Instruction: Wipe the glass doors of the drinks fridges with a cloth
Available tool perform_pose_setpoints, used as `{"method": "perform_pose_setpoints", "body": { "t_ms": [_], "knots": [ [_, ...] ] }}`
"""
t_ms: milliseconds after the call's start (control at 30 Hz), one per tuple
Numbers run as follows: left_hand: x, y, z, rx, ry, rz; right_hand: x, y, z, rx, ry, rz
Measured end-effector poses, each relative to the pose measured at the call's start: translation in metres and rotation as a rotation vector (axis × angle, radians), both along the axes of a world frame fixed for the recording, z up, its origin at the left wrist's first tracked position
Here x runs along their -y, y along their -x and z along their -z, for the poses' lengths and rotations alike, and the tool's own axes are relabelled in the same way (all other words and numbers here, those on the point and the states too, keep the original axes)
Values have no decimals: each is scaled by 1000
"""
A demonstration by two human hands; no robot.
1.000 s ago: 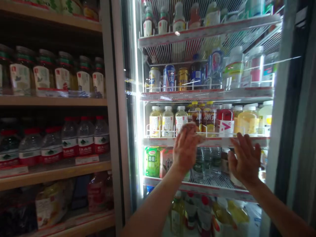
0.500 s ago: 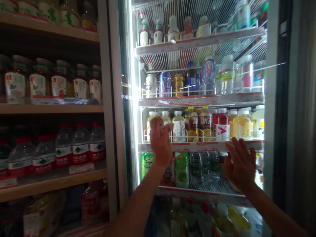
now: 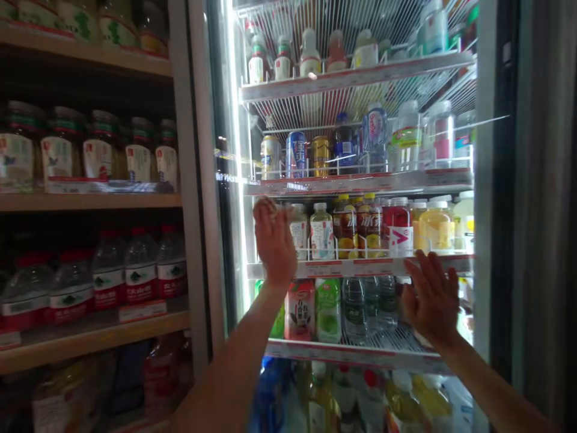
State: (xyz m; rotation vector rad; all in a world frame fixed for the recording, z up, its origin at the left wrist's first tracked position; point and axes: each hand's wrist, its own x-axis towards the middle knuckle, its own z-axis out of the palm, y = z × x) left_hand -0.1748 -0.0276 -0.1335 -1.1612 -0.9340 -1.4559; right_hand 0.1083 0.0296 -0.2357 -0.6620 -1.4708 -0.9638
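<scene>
My left hand [image 3: 274,243] is raised before the left half of a glass-fronted drinks fridge, its fingers stretched up and blurred by motion. A pale, smeared patch shows around its fingertips; I cannot make out what it is. Behind that hand stand white-capped bottles [image 3: 321,231] on a wire shelf. To the right, my right hand [image 3: 430,300] has its fingers spread and its palm towards the fridge, holding nothing. It overlaps the shelf edge [image 3: 360,267] below red [image 3: 400,225] and yellow [image 3: 437,228] drink bottles. Whether either palm touches the glass, I cannot tell.
Left of the fridge frame [image 3: 192,180], wooden shelves [image 3: 90,202] carry jars [image 3: 101,144] and red-labelled water bottles [image 3: 142,264]. Inside the fridge are cans [image 3: 296,155] higher up and green and red bottles [image 3: 300,310] lower down. A dark vertical edge [image 3: 500,210] bounds the right side.
My left hand has shifted left across the fridge front, uncovering a bottle behind it. My right hand keeps nearly the same place and pose. The whole view has moved slightly.
</scene>
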Motion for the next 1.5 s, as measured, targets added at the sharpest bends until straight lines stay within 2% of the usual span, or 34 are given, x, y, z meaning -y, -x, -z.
{"method": "perform_pose_setpoints", "body": {
  "t_ms": [133, 200, 267, 400, 467, 500, 567, 700, 767, 800, 867, 933, 1000, 1033, 1100, 1233, 1300, 1333, 1400, 1500],
  "knots": [
    [-15, -88, 17, -372, 200, 107, -1, -3, -1, 13, 12, 16],
    [-15, -98, 19, -507, 271, 122, 0, -5, -2, 23, 21, 20],
    [-10, -75, 13, -481, 269, 83, 0, -5, -2, 27, 31, 21],
    [3, 11, -18, -66, 78, -9, 3, -4, 3, 10, 45, -3],
    [6, 30, -28, 64, -13, -19, 5, 0, 1, -9, 49, -23],
    [5, 28, -29, 68, -28, -15, 5, 2, -4, -19, 44, -33],
    [1, 4, -22, -38, 12, 14, 5, 8, -23, -36, 14, -49],
    [-12, -64, -3, -500, 183, 84, -2, 13, -82, -102, -43, -4],
    [-12, -70, -9, -623, 218, 74, -6, 11, -102, -103, -27, 49],
    [-9, -63, -18, -624, 224, 52, -8, 10, -107, -91, -7, 69],
    [0, -30, -45, -486, 203, -18, -8, 7, -109, -66, 26, 92],
    [9, 12, -73, -138, 125, -104, -7, 6, -105, -66, 34, 106],
    [15, 39, -94, 61, 61, -138, -6, 7, -101, -69, 23, 117],
    [15, 42, -99, 113, 45, -149, -6, 8, -100, -70, 16, 120],
    [10, 24, -97, 63, 65, -162, -7, 9, -100, -72, 7, 115],
    [-9, -56, -69, -399, 199, -184, -11, 7, -102, -66, -6, 89],
    [-12, -72, -64, -584, 273, -216, -11, 6, -102, -57, -30, 80],
    [-10, -68, -68, -617, 300, -230, -11, 5, -102, -56, -42, 76],
    [-3, -37, -87, -530, 308, -234, -10, 6, -102, -60, -56, 72],
    [10, 24, -126, -81, 182, -165, -10, 8, -101, -78, -58, 72]
  ]
}}
